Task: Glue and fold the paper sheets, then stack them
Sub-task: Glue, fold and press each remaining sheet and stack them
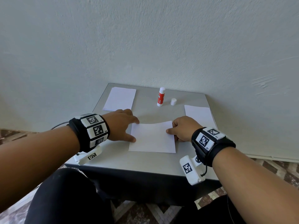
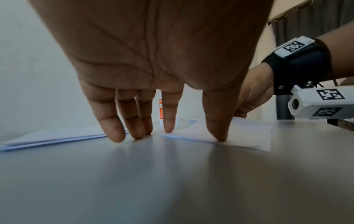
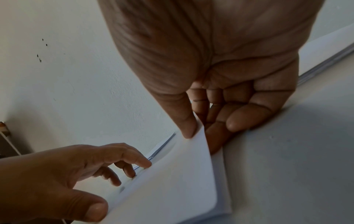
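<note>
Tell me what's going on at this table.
A person is folding a paper sheet in the middle of the table. The right hand pinches its right edge, lifting the top flap; the left hand presses fingertips at its left edge. Behind stand an uncapped glue stick and its cap. Paper stacks lie at far left and at right.

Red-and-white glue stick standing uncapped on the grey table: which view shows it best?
The head view: the red-and-white glue stick stands whole and upright, its small white cap beside it. The left wrist view shows only an orange sliver between fingers. The right wrist view misses it.
</note>
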